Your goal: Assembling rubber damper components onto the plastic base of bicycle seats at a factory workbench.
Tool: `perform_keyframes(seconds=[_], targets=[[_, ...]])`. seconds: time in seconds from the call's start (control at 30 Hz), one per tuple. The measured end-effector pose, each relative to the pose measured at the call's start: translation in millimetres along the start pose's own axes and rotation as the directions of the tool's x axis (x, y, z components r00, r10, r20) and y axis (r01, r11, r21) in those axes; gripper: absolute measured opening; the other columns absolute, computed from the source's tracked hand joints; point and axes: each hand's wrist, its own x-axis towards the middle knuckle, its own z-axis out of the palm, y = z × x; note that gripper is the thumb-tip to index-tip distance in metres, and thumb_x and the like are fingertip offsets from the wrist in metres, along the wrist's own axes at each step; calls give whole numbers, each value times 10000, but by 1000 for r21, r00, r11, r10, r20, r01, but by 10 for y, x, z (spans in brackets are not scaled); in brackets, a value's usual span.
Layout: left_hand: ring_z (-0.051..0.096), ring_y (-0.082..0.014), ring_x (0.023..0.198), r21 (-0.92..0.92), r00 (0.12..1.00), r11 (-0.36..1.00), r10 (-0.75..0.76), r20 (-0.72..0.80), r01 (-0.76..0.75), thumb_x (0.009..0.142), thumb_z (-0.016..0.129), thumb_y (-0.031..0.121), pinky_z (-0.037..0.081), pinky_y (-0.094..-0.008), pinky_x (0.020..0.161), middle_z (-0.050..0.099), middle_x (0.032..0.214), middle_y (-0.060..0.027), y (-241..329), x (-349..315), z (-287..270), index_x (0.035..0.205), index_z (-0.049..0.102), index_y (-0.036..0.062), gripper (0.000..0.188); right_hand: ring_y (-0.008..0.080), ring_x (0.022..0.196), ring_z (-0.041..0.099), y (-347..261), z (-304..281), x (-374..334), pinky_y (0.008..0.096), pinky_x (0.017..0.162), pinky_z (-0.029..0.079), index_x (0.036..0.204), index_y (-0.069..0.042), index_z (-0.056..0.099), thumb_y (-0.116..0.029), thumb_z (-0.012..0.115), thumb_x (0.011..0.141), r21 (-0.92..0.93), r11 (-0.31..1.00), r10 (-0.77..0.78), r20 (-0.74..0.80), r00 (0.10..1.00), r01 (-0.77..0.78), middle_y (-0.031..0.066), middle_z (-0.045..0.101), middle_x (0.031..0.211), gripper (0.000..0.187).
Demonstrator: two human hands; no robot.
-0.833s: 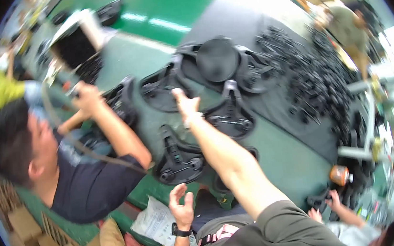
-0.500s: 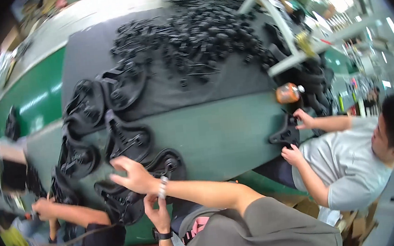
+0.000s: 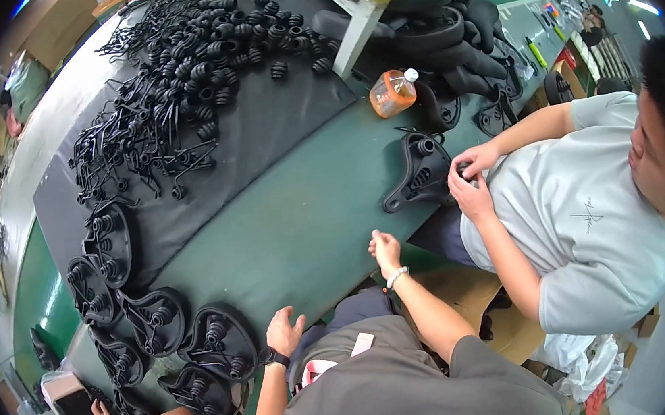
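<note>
This is looking like a factory assembly workshop. A long green bench point(image 3: 294, 228) is running through the room, and a black mat point(image 3: 275, 128) on it is carrying loose heaps of springs point(image 3: 219, 53) and bent rods point(image 3: 130, 127). Alike black moulded parts point(image 3: 222, 353) are standing grouped at one end, springs and rods fitted on them. A co-worker point(image 3: 593, 220) is sitting at the same bench, handling another such part point(image 3: 418, 174). A metal frame point(image 3: 359, 38) is rising nearby, and strip lights point(image 3: 642, 6) are shining overhead.
</note>
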Motion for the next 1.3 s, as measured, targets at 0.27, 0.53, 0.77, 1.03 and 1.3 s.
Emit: perform_keyframes(seconds=[0.27, 0.53, 0.77, 1.03, 1.3], targets=[[643, -384, 1105, 1, 969, 980, -198, -146, 200, 890, 736, 304, 506, -458, 982, 695, 1164, -198, -28, 74, 385, 1161, 679, 1, 411, 99, 648, 570, -226, -234, 657, 251, 591, 464, 924, -50, 587, -458, 691, 991, -1, 990, -135, -189, 973, 138, -3, 569, 809, 427], [612, -395, 1139, 10, 959, 971, -234, -162, 239, 865, 751, 306, 491, -457, 1007, 662, 1212, -214, -18, 72, 502, 1164, 685, -3, 435, 160, 754, 586, -530, -308, 937, 310, 721, 494, 1066, 30, 573, -556, 687, 964, 120, 991, -31, -231, 972, 60, 70, 607, 931, 605], [626, -390, 1137, 50, 965, 968, -240, -104, 246, 879, 746, 323, 497, -455, 1004, 672, 1190, -198, -86, 255, 427, 1182, 675, 2, 447, 125, 659, 625, -661, -219, 905, 267, 619, 495, 1025, -33, 648, -520, 681, 977, 82, 996, -18, -123, 992, 28, 28, 677, 865, 490], [620, -399, 1127, 28, 979, 984, 177, -96, -175, 913, 726, 284, 502, -463, 973, 665, 1197, -204, 1258, 1529, 185, 1208, 644, 0, 418, 167, 673, 641, -810, -268, 985, 315, 602, 515, 944, -35, 653, -441, 665, 913, 157, 978, 153, -75, 985, -140, 48, 682, 830, 408], [620, -401, 1166, 36, 966, 966, 255, 53, -257, 916, 720, 287, 499, -466, 1006, 661, 1249, -215, 1950, 1877, 402, 1253, 627, -19, 465, 517, 996, 646, -439, -204, 1132, 529, 902, 488, 998, 160, 659, -441, 604, 894, -96, 994, 33, -247, 968, -59, 373, 681, 1015, 612]])
